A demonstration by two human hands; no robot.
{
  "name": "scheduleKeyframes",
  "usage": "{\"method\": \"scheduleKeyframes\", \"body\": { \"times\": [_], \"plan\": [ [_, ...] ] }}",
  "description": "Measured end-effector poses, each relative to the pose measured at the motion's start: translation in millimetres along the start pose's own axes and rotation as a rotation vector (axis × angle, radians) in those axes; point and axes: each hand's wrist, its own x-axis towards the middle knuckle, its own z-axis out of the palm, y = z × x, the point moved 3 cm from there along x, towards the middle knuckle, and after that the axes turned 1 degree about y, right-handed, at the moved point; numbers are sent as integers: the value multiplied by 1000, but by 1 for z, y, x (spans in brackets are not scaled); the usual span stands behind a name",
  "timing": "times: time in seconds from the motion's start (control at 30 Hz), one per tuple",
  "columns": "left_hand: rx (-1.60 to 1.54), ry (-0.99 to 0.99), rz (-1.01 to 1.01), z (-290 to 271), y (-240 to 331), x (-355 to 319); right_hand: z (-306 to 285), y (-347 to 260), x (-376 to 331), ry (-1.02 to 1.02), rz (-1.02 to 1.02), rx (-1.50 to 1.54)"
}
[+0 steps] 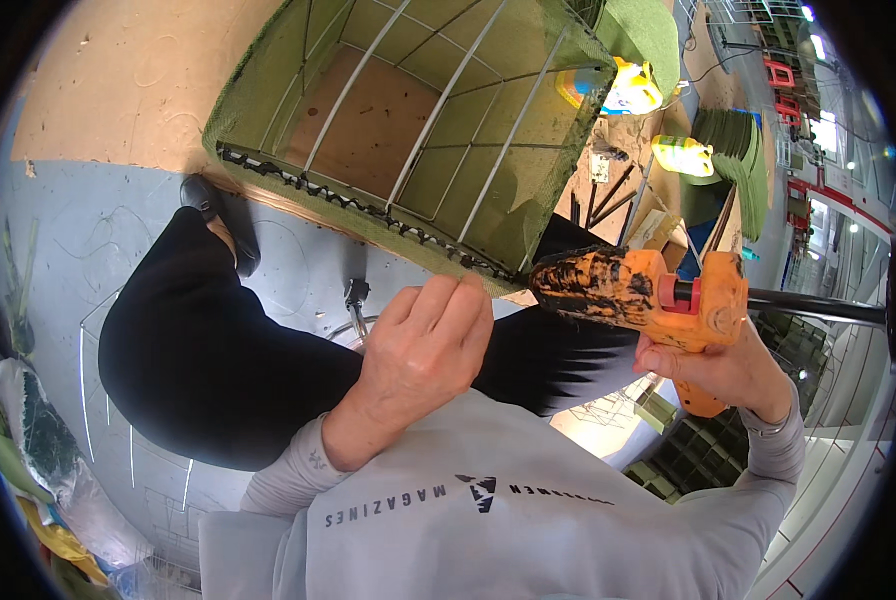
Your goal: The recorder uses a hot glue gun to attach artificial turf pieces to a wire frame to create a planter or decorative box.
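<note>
A box-like wire frame (433, 110) lined with green fabric (528, 175) lies tilted on the work surface in front of me. A wavy line of black glue (318, 192) runs along its near edge, over wire and fabric. My left hand (423, 340) is closed, its fingertips pinching the fabric's near edge by the right corner. In my right hand (718, 368) is an orange glue gun (618, 290), smeared with black, with a black glue stick (818, 306) sticking out of its back. The gun's nozzle points left at that corner; whether it touches is hidden.
Brown board (138, 80) covers the surface at the far left. To the right lie a yellow package (683, 155), dark rods (613, 195) and stacked green pieces (728, 145). Red stools (780, 75) stand farther off. My black-trousered leg (208, 350) extends below the box.
</note>
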Motion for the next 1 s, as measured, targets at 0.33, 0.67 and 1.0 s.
{"method": "scheduleKeyframes", "body": {
  "times": [0.33,0.67,1.0],
  "plan": [
    [-1,5,33,3,1,-2,4,-13,-5,49,122,-29],
    [3,9,36,5,1,-3,4,-13,-9,189,-68,-240],
    [10,12,17,5,0,-3,9,-14,-7,128,-14,-319]
  ]
}}
